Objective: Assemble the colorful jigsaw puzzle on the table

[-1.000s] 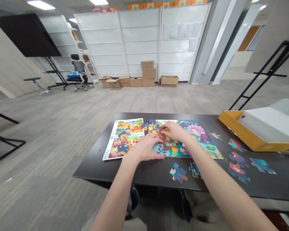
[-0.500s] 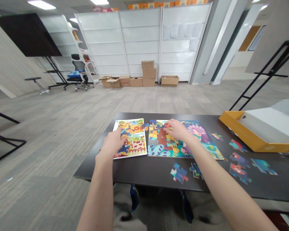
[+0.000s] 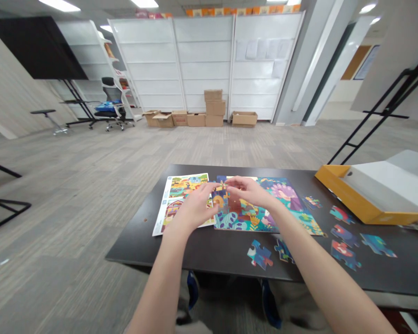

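I have left hand (image 3: 195, 209) and right hand (image 3: 247, 191) over jigsaw puzzle (image 3: 238, 221), at 12 o'clock; right hand nearer its middle. Fingers (image 3: 230, 182) of both hands curled, tips nearly together above puzzle's upper left edge; cannot tell if clamped on piece. Picture sheet (image 3: 186, 184) at 11 o'clock, partly under left hand. Loose pieces (image 3: 259, 254) on desk (image 3: 195, 250) at 1 o'clock. Yellow box tray (image 3: 337, 185) at 2 o'clock. No readable writing.

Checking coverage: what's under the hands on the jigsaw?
The left hand and right hand sit over the jigsaw puzzle, the left also over the picture sheet. Colourful pieces show between them; what lies beneath the palms is covered.
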Available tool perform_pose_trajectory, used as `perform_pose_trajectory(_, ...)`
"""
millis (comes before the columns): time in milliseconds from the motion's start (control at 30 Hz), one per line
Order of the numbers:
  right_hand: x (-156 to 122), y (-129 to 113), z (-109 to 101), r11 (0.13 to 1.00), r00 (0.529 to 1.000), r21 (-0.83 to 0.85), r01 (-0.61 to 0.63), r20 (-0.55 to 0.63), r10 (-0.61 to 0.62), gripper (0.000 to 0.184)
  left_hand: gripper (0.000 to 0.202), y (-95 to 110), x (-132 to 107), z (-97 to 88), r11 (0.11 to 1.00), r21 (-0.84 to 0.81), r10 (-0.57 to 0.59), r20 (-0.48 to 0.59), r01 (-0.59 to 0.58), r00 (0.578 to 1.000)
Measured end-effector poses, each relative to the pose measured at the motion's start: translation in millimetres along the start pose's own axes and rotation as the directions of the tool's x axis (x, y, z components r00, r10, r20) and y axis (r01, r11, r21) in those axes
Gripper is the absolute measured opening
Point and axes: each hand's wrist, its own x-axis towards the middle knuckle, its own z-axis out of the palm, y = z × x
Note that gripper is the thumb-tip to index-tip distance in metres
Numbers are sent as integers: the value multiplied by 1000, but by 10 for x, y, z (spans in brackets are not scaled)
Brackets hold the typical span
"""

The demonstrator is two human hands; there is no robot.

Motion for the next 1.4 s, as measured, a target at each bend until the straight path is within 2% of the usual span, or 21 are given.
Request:
perform_pose_trajectory(100, 11, -65, 16, 989, 995, 146, 1, 95, -15, 32, 52, 168, 92, 141, 997, -52, 56, 7, -55, 998)
perform_pose_trajectory(200, 59, 20, -141, 984, 998, 171, -50, 41, 44, 33, 54, 216, 154, 236, 998, -52, 28, -17, -29, 999)
perform_pose_trajectory(267, 113, 134, -308, 990, 995, 114, -85, -45, 91, 33, 53, 203, 178, 289, 1000, -10, 2, 0, -2, 1000)
perform_pose_trajectory(367, 192, 350, -542, 982, 971, -64, -175, -175, 162, 24, 42, 164, 196, 362, 994, 109, -12, 113, 0, 994)
perform_pose_trajectory(467, 220, 577, -660, 962, 966, -171, -215, -183, 183, 18, 34, 139, 202, 425, 981, 192, -32, 215, -10, 976)
perform_pose_trajectory(633, 172, 818, -658, 941, 960, -231, -248, -190, 206, 13, 40, 146, 192, 513, 971, 237, -75, 237, 17, 969)
perform_pose_trajectory(933, 77, 779, -651, 947, 968, -225, -229, -155, 198, 13, 40, 134, 159, 621, 975, 220, -65, 242, 10, 968)
perform_pose_trajectory(1400, 18, 683, -683, 965, 975, -147, -217, -77, 208, 20, 37, 182, 168, 575, 980, 200, -70, 244, 20, 967)
